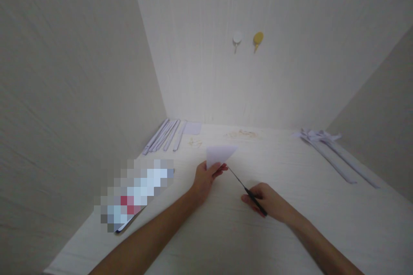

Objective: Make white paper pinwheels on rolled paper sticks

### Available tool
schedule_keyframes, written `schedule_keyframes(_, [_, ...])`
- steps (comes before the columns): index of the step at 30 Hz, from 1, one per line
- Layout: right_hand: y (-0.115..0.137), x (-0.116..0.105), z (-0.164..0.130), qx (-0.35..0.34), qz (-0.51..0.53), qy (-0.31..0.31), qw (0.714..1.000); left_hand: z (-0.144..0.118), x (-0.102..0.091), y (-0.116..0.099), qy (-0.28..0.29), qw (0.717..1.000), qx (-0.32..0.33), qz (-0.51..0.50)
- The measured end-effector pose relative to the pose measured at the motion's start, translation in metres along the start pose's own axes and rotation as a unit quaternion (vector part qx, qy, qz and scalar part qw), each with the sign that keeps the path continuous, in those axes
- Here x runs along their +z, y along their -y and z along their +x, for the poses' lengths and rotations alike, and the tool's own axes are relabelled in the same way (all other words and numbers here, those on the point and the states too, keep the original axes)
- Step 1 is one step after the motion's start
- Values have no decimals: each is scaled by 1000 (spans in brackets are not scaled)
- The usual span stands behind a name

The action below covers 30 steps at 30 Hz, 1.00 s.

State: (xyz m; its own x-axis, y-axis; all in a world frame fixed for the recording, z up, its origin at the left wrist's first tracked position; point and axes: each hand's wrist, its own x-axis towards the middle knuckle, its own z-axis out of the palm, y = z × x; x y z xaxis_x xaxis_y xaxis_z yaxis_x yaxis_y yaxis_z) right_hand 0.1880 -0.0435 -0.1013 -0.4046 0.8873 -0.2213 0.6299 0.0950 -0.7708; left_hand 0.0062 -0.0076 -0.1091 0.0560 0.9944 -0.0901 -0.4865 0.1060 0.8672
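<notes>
White table [290, 223]; paper [219, 154]; scissors [247, 190]

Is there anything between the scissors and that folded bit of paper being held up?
Nothing visible. The right hand holds the scissors, whose tip reaches the paper piece pinched in the left hand. Only bare table lies beneath.

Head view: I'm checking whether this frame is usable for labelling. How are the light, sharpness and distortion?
Head view: soft and slightly blurred overall; light is brightest on the back wall and the table, dimmer at the side walls; wide-angle bending splays the walls outward; a pixelated block hides something at left; the paper triangle in the left hand looks washed out; the scissors in the right hand read dark and thin.
</notes>
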Motion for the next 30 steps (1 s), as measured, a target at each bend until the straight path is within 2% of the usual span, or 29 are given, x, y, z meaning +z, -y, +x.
schedule_keyframes(9, [-2, 1, 0, 0, -14, 6, 1000, -1, 0, 1, 24, 1000, -6, 16])
schedule_keyframes(30, [-3, 0, 0, -8, -35, 6, 999, -2, -1, 1, 28, 999, -2, 23])
